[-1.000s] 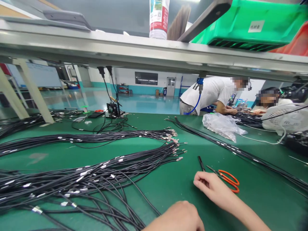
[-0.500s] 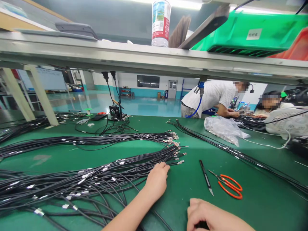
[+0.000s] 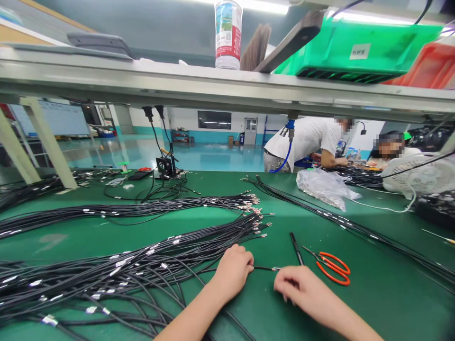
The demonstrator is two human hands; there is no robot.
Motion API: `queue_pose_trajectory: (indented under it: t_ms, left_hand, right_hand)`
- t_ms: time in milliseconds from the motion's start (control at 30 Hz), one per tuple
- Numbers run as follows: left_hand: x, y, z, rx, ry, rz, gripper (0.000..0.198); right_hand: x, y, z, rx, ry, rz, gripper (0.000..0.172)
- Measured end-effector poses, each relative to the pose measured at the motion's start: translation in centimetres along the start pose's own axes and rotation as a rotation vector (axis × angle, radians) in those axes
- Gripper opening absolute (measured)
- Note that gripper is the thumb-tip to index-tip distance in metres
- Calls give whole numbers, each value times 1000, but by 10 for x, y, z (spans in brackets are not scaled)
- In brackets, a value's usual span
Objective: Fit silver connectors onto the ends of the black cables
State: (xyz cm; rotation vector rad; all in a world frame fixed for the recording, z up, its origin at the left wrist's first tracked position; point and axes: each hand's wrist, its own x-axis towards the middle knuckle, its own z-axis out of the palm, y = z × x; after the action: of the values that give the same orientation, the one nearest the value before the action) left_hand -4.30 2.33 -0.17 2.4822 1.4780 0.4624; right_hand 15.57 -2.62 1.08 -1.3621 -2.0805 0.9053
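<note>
My left hand (image 3: 234, 267) is closed round a single black cable (image 3: 263, 268). The cable's metal-tipped end sticks out to the right of my fingers. Right at that tip is my right hand (image 3: 298, 286), its fingers curled and pinched together; what they hold, if anything, is hidden. A thick bundle of black cables (image 3: 152, 251) with white labels spreads left of my left hand, with metal terminals at its right end. Just beyond my right hand lies a craft knife (image 3: 295, 247), its blade hidden behind the hand. Orange-handled scissors (image 3: 334, 268) rest beside it.
A second cable bundle (image 3: 135, 208) lies farther back, and another bundle (image 3: 320, 213) runs diagonally at right. A plastic bag (image 3: 323, 187) and a white fan (image 3: 412, 175) stand back right. Overhead crosses a shelf (image 3: 177, 85) with a green crate (image 3: 355, 47). Two people work beyond.
My right hand has moved up and away from me to the cable's tip. My left hand has come slightly nearer with one cable now drawn out to the right. The view has shifted a little.
</note>
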Motion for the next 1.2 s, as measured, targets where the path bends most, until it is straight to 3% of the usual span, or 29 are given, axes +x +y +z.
queue_pose_trajectory:
  t_ms: [67, 133, 300, 533, 900, 1200]
  left_hand:
    - [-1, 2, -1, -53, -2, 21, 11]
    - [-2, 4, -3, -112, -9, 21, 13]
    - [-3, 9, -5, -227, -33, 17, 18]
    - [-9, 41, -4, -536, -37, 159, 13]
    - [-9, 46, -10, -831, -8, 25, 14]
    - [-10, 47, -11, -958, -44, -42, 13]
  right_hand:
    - [8, 10, -7, -33, 225, 55, 24]
    - [13, 20, -12, -64, 350, 79, 24]
    - [13, 20, -10, 72, 166, 90, 26]
    - [4, 0, -11, 277, 53, 79, 27]
    - [-3, -5, -17, 194, 141, -38, 32]
    - [-1, -2, -15, 334, 109, -34, 32]
